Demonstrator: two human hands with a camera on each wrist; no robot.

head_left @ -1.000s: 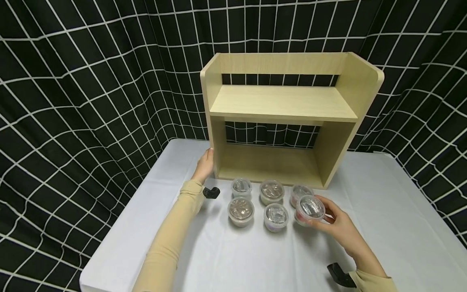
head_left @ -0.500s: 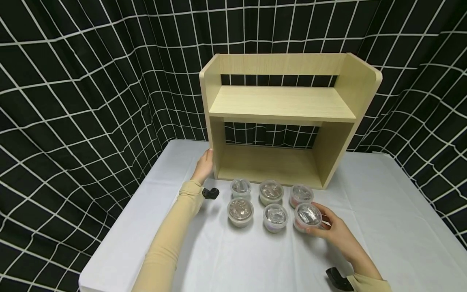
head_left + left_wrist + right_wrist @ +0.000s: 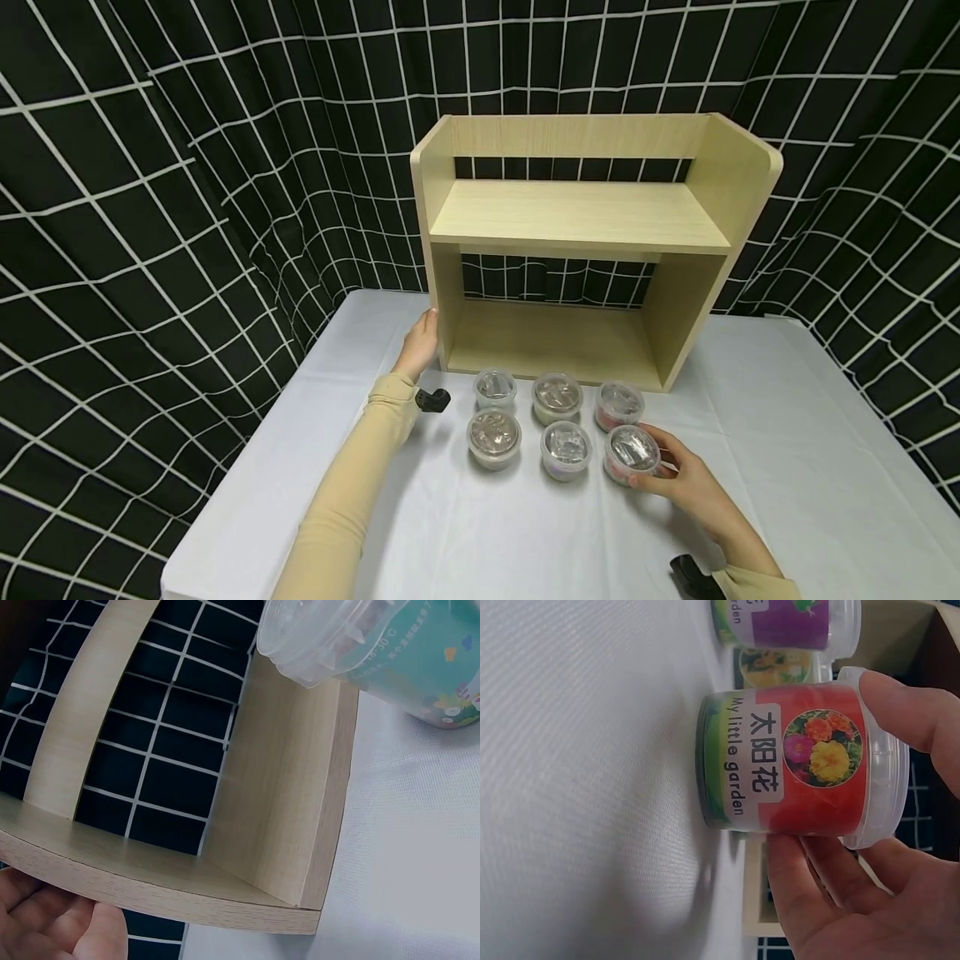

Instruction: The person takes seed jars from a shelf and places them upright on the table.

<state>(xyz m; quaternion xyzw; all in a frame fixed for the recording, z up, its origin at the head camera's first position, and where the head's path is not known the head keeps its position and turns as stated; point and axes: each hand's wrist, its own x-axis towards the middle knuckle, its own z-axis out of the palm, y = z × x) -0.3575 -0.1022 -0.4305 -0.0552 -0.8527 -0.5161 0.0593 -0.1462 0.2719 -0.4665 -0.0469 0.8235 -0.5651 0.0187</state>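
Observation:
My right hand (image 3: pixel 701 487) holds a clear-lidded plastic tub (image 3: pixel 817 761), thumb on one side of its lid and fingers on the other. Its red label shows flowers and the words "My little garden". The tub is upright at the front right of a group of similar tubs, close over or on the white cloth. My left hand (image 3: pixel 418 343) rests against the outer left side of a pale wooden shelf (image 3: pixel 577 242); its fingertips (image 3: pixel 105 934) touch the side panel. Beside the held tub stands one with a purple label (image 3: pixel 791 622).
Several more lidded tubs stand in two rows before the shelf, among them the front left tub (image 3: pixel 493 437) and the back middle tub (image 3: pixel 557 396). A white cloth (image 3: pixel 465 533) covers the table. Behind hangs a black curtain with a white grid (image 3: pixel 225 167).
My right hand has brought the tub down and slightly left, into line with the front row. The left hand stays at the shelf's side.

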